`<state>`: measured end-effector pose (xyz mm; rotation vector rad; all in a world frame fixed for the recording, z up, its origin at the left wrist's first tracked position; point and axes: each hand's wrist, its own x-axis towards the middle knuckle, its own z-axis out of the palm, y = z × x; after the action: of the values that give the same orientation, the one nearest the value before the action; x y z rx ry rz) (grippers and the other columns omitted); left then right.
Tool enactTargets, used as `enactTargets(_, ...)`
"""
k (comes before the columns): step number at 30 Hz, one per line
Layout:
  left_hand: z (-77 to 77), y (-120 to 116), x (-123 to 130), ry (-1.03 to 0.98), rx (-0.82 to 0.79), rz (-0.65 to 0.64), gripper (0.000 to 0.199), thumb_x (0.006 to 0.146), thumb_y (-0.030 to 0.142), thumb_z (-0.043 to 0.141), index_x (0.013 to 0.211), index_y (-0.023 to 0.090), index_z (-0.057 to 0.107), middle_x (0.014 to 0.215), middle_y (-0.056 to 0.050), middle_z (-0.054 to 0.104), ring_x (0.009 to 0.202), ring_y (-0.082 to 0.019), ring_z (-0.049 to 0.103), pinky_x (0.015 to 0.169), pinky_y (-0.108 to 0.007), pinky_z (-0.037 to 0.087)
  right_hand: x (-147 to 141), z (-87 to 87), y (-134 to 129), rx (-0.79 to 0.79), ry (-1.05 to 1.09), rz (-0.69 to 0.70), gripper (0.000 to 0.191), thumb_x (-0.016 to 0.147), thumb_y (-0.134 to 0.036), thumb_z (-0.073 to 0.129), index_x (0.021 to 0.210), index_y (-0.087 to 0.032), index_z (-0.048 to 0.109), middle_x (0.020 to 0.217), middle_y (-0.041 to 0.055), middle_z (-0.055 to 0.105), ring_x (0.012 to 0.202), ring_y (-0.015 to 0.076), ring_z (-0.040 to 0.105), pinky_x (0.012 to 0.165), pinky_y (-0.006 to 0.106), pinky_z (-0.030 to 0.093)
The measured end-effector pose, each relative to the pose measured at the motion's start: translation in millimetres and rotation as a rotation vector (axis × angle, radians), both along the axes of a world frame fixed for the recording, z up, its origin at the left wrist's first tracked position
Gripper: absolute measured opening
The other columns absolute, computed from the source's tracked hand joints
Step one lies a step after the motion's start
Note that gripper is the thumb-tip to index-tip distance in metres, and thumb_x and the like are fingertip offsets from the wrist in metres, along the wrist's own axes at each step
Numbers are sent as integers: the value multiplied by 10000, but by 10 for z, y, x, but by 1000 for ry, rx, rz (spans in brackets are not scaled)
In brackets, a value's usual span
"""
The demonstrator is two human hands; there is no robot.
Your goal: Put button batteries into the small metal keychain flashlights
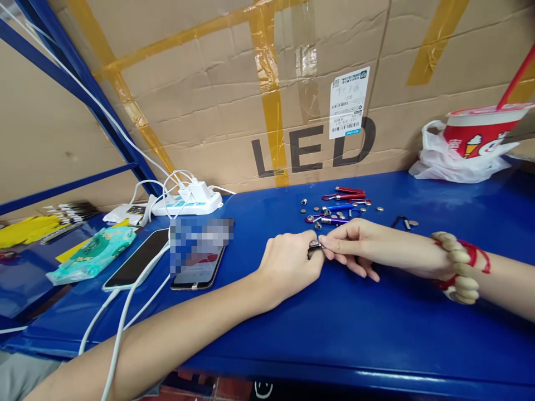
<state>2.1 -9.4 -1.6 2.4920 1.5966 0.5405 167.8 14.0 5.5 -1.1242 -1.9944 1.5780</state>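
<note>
My left hand is closed in a fist around a small dark metal tube, like a keychain penlight, whose end sticks out toward the right. At that end, the thumb and forefinger of my right hand are pinched together; what lies between them is too small to make out. Just beyond the hands lie a purple penlight, a blue penlight and red penlights. Several coin-shaped silver cells and a small metal cap are scattered around them.
Two phones, one pale-cased and one dark, lie left with white cables. Behind them is a power strip. A tissue pack lies farther left. A red cup in a plastic bag stands back right, before a cardboard box.
</note>
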Motion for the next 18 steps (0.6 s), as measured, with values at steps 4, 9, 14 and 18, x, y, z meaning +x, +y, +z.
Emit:
enactTargets(4, -22, -17, 0, -131, 15, -66, 209, 817, 354, 383, 976, 240, 456, 681, 49, 595, 551, -100, 520, 512, -195, 324, 42, -5, 68, 17, 44, -101, 414, 702, -531, 590, 709, -120, 540, 519, -35, 442, 393, 21, 397, 343, 121, 362)
enactTargets(9, -8, 10, -20, -138, -12, -147, 200, 862, 362, 343, 1008, 261, 434, 694, 58, 588, 617, -105, 547, 568, -196, 357, 45, -1, 91, 19, 37, -121, 419, 683, -541, 599, 701, -126, 539, 523, -37, 446, 405, 26, 402, 358, 132, 362)
enactTargets(14, 2, 60, -45, -97, -16, -154, 236, 896, 342, 276, 995, 283, 482, 1041, 59, 607, 924, -155, 576, 706, -233, 401, 51, 79, 71, 448, -163, -192, 427, 714, -541, 559, 605, -128, 551, 486, -11, 493, 404, 60, 458, 411, 176, 373)
enactTargets(18, 17, 66, -36, -68, -38, -97, 270, 892, 355, 291, 1083, 316, 478, 1052, 56, 611, 926, -161, 577, 710, -235, 407, 94, 127, 71, 926, -189, -288, 348, 730, -514, 565, 769, -179, 649, 633, 5, 592, 502, 72, 485, 514, 201, 384)
